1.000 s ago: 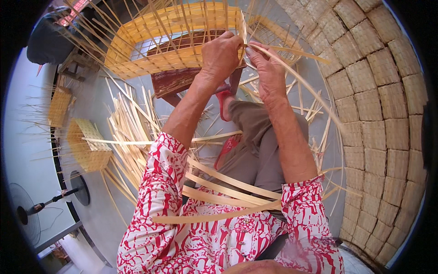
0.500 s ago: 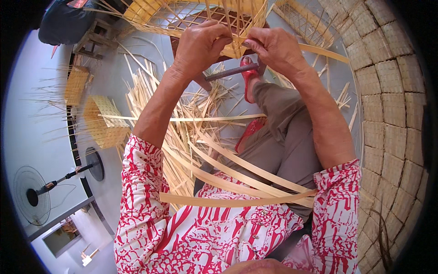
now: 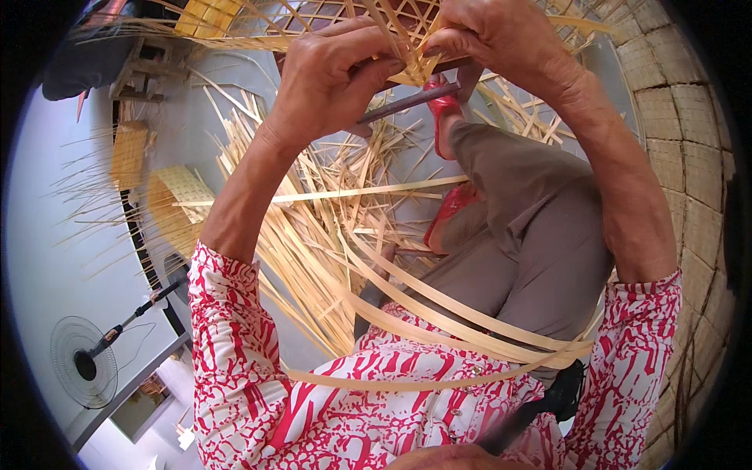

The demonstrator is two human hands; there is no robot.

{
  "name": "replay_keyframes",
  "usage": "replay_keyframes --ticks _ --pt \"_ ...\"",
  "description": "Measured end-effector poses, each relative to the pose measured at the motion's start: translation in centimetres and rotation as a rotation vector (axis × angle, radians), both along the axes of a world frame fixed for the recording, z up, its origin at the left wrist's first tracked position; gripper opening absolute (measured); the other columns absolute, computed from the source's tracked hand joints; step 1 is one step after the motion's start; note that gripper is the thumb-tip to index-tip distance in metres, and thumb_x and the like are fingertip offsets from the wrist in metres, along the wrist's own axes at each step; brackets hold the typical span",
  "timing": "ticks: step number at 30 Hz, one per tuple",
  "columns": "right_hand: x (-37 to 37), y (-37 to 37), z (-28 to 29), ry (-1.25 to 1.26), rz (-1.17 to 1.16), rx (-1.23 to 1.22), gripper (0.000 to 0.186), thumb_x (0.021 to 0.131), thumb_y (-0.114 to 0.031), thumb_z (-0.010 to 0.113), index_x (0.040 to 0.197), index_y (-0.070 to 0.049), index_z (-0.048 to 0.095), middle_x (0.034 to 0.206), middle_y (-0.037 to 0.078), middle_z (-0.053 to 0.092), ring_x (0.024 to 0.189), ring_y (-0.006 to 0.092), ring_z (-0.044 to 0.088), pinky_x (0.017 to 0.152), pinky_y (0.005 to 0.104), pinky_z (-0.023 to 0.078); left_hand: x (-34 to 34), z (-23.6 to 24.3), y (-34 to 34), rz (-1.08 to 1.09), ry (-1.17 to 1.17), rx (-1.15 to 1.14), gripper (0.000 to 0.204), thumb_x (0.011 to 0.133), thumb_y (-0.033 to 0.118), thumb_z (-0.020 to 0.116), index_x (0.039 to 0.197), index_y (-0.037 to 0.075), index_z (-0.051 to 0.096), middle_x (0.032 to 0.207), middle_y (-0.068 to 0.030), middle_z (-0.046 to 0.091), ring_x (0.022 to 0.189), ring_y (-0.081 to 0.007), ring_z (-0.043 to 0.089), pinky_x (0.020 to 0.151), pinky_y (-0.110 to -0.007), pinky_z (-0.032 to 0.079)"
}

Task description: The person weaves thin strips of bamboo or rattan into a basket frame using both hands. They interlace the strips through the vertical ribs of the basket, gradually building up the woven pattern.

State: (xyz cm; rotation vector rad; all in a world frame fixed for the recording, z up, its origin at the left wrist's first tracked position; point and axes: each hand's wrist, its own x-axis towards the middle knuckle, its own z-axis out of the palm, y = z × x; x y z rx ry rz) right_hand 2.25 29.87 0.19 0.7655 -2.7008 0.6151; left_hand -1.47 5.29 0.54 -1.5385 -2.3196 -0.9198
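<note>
At the top of the head view, a half-woven basket point(image 3: 333, 13) of yellow bamboo strips has an open lattice, with loose strips standing up from it. My left hand point(image 3: 333, 78) pinches strips at its near corner, thumb and fingers closed. On the corner's other side, my right hand point(image 3: 497, 39) grips the strips between thumb and bent forefinger. Both sets of fingertips nearly meet where the strips cross. Several long flat bamboo strips point(image 3: 470, 335) lie across my lap, bending toward my right arm. The far part of the basket is cut off by the view.
A heap of loose bamboo strips point(image 3: 301, 266) covers the floor left of my legs. Part-woven baskets point(image 3: 168, 207) stand farther left, near a fan point(image 3: 84, 366). Woven blocks point(image 3: 666, 98) are stacked along the right. A wooden bar point(image 3: 407, 104) lies below the basket; a low stool point(image 3: 145, 69) stands beyond.
My view has shifted, and the basket sits higher in the picture. Both hands look larger and keep pinching the corner; my right hand has turned and its wrist sits farther right.
</note>
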Motion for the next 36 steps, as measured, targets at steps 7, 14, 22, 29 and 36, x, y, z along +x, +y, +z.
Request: replay_keyframes --ticks 7,14,22,29,36 --pt "-1.7 -0.8 0.8 0.025 0.155 0.018 0.040 0.089 -0.042 0.068 0.071 -0.007 0.061 0.069 0.017 0.063 0.067 0.0384 0.064 0.060 0.0458 0.050 -1.1 -0.6 -0.9 -0.120 -0.020 0.039 0.018 0.076 0.008 0.079 0.093 0.007 0.073 0.079 -0.0069 0.068 0.071 -0.0233 0.067 0.062 -0.033 0.052" --pt "-2.9 -2.1 0.5 0.131 0.091 0.081 0.041 0.088 -0.042 0.068 0.072 -0.005 0.062 0.067 0.019 0.063 0.068 0.0389 0.065 0.060 0.0454 0.051 -1.1 -0.1 -2.5 0.032 -0.044 0.021 0.022 0.078 0.010 0.079 0.097 0.005 0.070 0.087 -0.0071 0.069 0.074 -0.0231 0.069 0.063 -0.032 0.053" --pt "-2.9 -4.2 2.6 0.328 -0.054 0.041 0.010 0.088 -0.021 0.069 0.090 -0.011 0.067 0.085 0.006 0.066 0.089 0.0277 0.063 0.079 0.0390 0.046 0.7 -0.1 -1.2 0.524 -0.284 0.342 0.009 0.082 0.007 0.077 0.088 0.001 0.074 0.080 -0.0053 0.065 0.064 -0.0105 0.066 0.055 -0.022 0.052" --pt "-2.1 -5.0 1.1 -0.723 -0.349 -0.960 0.020 0.100 -0.016 0.054 0.112 -0.002 0.063 0.102 0.012 0.070 0.093 0.0263 0.067 0.080 0.0366 0.055 -2.0 -2.5 -3.2 0.497 -0.318 0.488 0.008 0.082 0.004 0.075 0.089 0.001 0.074 0.080 -0.0063 0.067 0.071 -0.0125 0.064 0.065 -0.026 0.052" --pt "-6.2 -2.6 -1.2 -0.884 -0.077 -2.117 0.024 0.104 -0.022 0.048 0.117 -0.006 0.059 0.100 0.011 0.071 0.088 0.0236 0.069 0.079 0.0391 0.057 -2.8 -3.1 -3.2 0.459 -0.345 0.548 0.007 0.081 0.005 0.077 0.087 0.002 0.073 0.083 -0.0069 0.069 0.080 -0.0156 0.064 0.071 -0.028 0.052"
